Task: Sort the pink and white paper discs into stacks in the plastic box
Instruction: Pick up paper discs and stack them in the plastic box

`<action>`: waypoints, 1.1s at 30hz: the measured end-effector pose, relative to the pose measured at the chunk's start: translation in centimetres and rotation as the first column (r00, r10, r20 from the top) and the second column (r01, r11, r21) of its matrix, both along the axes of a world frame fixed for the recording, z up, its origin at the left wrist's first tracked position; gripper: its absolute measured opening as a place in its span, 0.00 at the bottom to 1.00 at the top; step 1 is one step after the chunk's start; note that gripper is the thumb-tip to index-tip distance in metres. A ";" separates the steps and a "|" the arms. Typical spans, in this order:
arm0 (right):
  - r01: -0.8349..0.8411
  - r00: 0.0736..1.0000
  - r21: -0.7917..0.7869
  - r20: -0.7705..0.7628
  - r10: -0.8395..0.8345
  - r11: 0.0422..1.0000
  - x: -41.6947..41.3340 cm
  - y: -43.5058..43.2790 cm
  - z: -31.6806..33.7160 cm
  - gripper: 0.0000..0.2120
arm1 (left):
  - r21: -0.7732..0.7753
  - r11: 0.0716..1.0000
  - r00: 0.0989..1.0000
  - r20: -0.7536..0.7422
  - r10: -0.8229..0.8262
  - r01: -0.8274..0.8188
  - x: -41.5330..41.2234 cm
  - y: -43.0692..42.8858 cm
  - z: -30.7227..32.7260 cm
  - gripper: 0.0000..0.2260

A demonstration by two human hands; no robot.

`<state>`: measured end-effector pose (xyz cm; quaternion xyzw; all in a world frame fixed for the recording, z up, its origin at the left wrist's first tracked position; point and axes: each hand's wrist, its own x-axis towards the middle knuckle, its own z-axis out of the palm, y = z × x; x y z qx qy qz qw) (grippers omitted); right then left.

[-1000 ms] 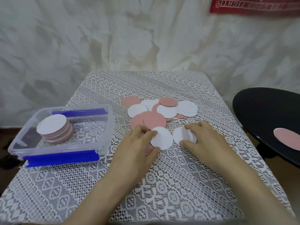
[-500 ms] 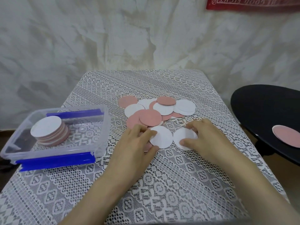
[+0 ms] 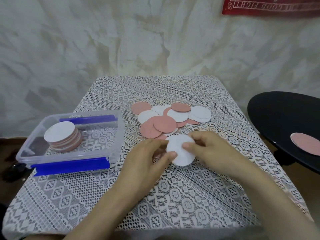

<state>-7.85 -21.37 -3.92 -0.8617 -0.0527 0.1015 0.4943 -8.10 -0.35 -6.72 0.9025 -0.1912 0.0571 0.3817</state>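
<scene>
Two white discs [image 3: 180,149] overlap at the table's middle, held between both hands. My left hand [image 3: 147,158] pinches their left edge with thumb and fingers. My right hand [image 3: 209,151] pinches the right edge, thumb on top. Behind them lies a loose pile of pink and white discs [image 3: 170,118]. A clear plastic box [image 3: 114,135] with blue clips stands at the left, holding one stack of discs [image 3: 62,136] with a white disc on top and pink and white edges below.
A lace cloth [image 3: 173,196] covers the small table. A black round stool [image 3: 280,115] stands at the right with one pink disc [image 3: 306,142] on it. A wall hung with pale sheeting is close behind the table.
The two white discs lay side by side before; my hands have brought them together so they overlap, and both hands now pinch them.
</scene>
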 end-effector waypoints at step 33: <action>-0.007 1.000 0.006 0.003 0.007 1.000 1.0 1.3 -1.5 0.03 | -0.112 0.989 0.967 -0.246 0.071 -0.101 -0.7 2.6 0.7 0.08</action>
